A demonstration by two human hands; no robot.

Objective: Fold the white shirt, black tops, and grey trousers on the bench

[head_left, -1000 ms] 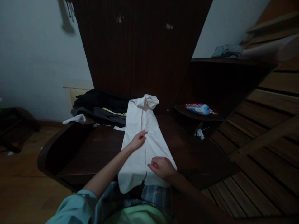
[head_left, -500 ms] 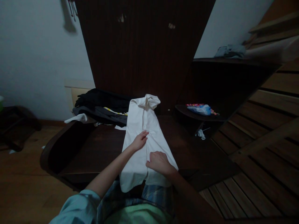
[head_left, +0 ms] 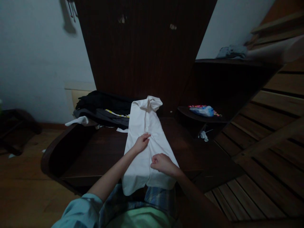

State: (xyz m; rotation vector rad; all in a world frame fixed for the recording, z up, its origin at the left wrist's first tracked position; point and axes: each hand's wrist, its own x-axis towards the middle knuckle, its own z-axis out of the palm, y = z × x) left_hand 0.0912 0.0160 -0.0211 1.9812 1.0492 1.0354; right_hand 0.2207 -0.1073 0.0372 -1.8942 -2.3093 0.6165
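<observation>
A white collared shirt (head_left: 135, 158) lies front up and lengthwise on a dark wooden bench, its collar at the far end and its hem hanging over the near edge. Down its middle runs the front opening. My left hand (head_left: 142, 142) rests on the shirt with fingertips closed at that opening, and small creases spread from them. Nearer to me, my right hand (head_left: 163, 163) is curled over the right half, thumb and forefinger pressed together just right of the opening. Whatever its fingers hold, if anything, is hidden.
Dark clothes (head_left: 102, 106) are piled at the bench's (head_left: 95, 158) back left, with a white cloth (head_left: 79, 121) at the armrest. On a small shelf (head_left: 201, 117) to the right sits a blue-and-white plastic bag (head_left: 204, 110). Wooden slats (head_left: 273, 142) stand at the far right.
My right hand has shifted slightly right, its thumb now tucked in and off the opening. My left hand stays at the same spot on the shirt.
</observation>
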